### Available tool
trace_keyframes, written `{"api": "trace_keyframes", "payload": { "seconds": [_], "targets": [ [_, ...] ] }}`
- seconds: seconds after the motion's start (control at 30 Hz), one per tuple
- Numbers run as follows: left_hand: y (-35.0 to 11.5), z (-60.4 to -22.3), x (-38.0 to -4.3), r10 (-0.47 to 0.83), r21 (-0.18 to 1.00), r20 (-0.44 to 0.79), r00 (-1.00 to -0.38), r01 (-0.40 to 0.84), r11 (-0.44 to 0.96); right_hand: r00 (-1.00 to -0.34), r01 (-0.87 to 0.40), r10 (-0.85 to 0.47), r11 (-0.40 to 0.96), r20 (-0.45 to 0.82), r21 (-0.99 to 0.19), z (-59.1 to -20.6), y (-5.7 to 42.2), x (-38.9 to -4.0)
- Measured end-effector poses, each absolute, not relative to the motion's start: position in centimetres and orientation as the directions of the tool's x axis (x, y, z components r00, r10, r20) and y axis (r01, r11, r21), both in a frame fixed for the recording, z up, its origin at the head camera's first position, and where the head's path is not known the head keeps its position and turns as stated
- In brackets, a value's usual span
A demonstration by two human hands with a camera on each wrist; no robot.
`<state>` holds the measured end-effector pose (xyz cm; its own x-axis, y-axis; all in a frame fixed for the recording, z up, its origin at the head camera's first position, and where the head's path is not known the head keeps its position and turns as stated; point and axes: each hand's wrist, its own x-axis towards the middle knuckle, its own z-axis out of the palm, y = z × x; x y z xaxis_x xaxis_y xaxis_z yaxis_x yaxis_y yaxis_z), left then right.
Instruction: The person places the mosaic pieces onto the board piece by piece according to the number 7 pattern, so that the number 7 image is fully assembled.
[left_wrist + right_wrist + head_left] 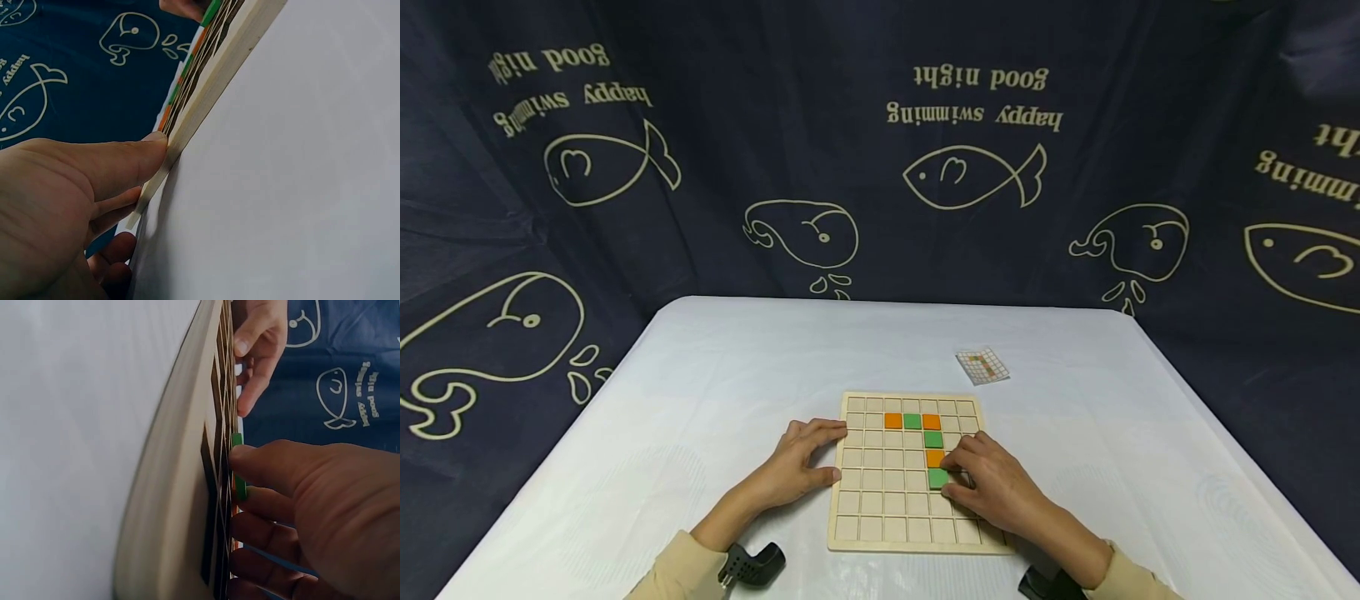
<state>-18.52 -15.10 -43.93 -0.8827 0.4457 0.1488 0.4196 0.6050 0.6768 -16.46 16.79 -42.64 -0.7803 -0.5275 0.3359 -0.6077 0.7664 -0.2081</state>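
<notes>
A wooden grid board (880, 505) lies on the table with its square cells facing up. Orange and green tiles run along its upper part, an orange tile (892, 421) at the left end, then turn down a column. At the bottom of that column is a green tile (937, 478); my right hand (996, 483) pinches it between thumb and index finger. In the right wrist view this green tile (238, 465) stands slightly raised at the board's surface. My left hand (793, 467) rests against the board's left edge, thumb and fingers extended and spread.
A small card (982, 366) printed with a coloured grid pattern lies beyond the board. The white-covered table (737, 350) meets a dark blue cloth (715, 125) with fish and whale drawings. Black wrist devices, the left one (756, 567) included, sit on both forearms.
</notes>
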Motion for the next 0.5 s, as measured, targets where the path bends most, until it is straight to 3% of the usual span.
{"api": "trace_keyframes", "payload": {
  "seconds": [0.5],
  "targets": [
    [-15.10,-44.03,-18.52,0.446,0.682,0.147,-0.883,0.417,0.600,-0.780,-0.607,-0.524,0.766,0.343,-0.212,-42.81,16.89,-16.50]
  ]
}}
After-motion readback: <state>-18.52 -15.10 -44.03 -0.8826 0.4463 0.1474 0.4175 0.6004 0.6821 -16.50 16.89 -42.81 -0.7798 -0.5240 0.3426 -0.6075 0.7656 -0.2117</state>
